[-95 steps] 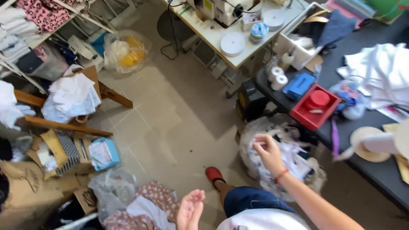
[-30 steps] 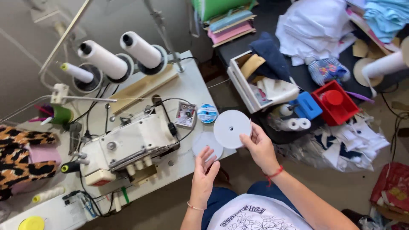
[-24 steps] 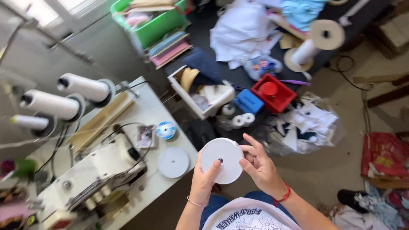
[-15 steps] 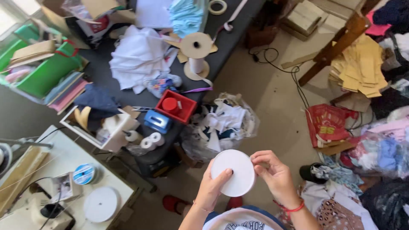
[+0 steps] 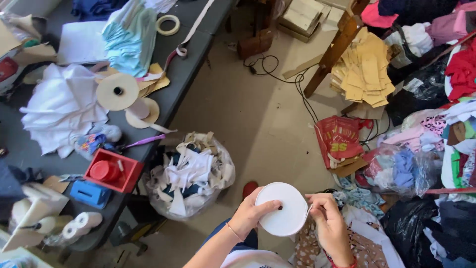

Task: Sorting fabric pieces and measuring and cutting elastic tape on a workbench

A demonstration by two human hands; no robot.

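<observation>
Both hands (image 5: 250, 214) (image 5: 329, 226) pinch the white disc (image 5: 281, 208) by its edge — a loose grip could drop it into the scrap bag (image 5: 191, 181).

I'm getting a bright, even picture here, soft daylight with no hard shadows anywhere on the floor (image 5: 258, 124). The white disc (image 5: 282, 208) between my hands is the brightest thing in frame, nearly blown out, its surface showing almost no texture. The white cloth (image 5: 59, 109) on the dark desk (image 5: 193, 44) runs hot too. Under the desk edge it goes murky; detail drops off in that shade. Faint shadow sits beneath the bag of scraps (image 5: 191, 181). Focus holds well through the middle. Towards the corners I see wide-angle stretch, lines leaning outward, and the clothing pile (image 5: 446, 139) at the right edge looks slightly soft.
</observation>
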